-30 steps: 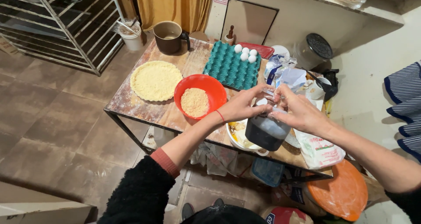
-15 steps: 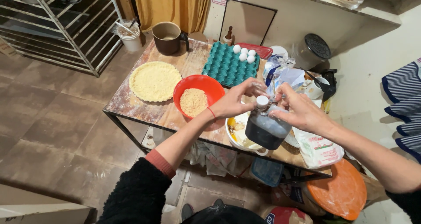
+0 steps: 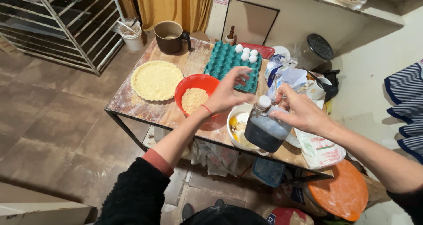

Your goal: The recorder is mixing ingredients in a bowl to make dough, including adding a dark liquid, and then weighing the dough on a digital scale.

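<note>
My right hand (image 3: 299, 112) grips a plastic bottle (image 3: 266, 129) of dark liquid by its neck, holding it above a white bowl (image 3: 235, 119) with yellow and white contents. A white cap sits on the bottle. My left hand (image 3: 229, 90) hovers with fingers spread over the edge of a red bowl (image 3: 196, 85) that holds pale crumbs, and holds nothing.
On the worn table (image 3: 150, 110) lie a pale pastry-lined round tin (image 3: 156, 80), a teal egg tray (image 3: 229, 64) with several white eggs, a brown pot (image 3: 168, 37) and bags at the right. A metal rack (image 3: 66, 22) stands at the left, an orange lid (image 3: 339, 192) below.
My left hand has let go of the bottle's cap and lifted away to the left, over the red bowl. The bottle stays in my right hand.
</note>
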